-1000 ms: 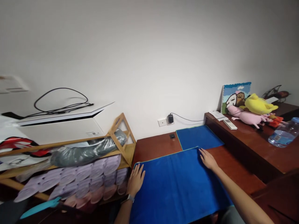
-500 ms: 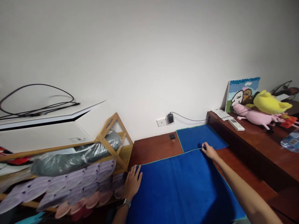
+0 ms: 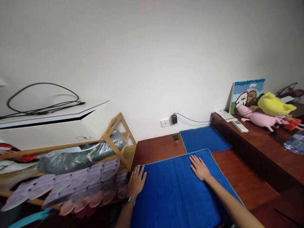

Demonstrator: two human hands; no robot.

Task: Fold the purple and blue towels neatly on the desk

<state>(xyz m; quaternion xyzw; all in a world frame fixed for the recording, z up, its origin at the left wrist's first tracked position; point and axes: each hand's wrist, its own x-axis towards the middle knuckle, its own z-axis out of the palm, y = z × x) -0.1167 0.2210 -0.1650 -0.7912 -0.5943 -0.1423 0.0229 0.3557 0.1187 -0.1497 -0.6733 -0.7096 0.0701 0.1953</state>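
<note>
The large, green-edged blue fabric cloth [image 3: 166, 193] lies spread on the red-brown wooden counter [image 3: 154, 148], seemingly mostly flattened, faint creases left; left hand [image 3: 137, 182] open at its far-left corner, right hand [image 3: 199, 168] open near its far-right.

I have a large blue rectangular cloth [image 3: 175, 190] before me on a red-brown wooden desk [image 3: 154, 148], my bare left hand [image 3: 136, 183] at its far left corner, my bare right hand [image 3: 200, 169] on it near the far right one. Just behind its right part lies another blue cloth [image 3: 204, 139]. To my left, a pale wooden rack [image 3: 130, 152] carries a long white box [image 3: 54, 133] above lilac slippers [image 3: 78, 177]. To my right, on a brown wooden cabinet [image 3: 261, 148], a white remote control [image 3: 240, 126] lies before a pink plush toy [image 3: 257, 119].
</note>
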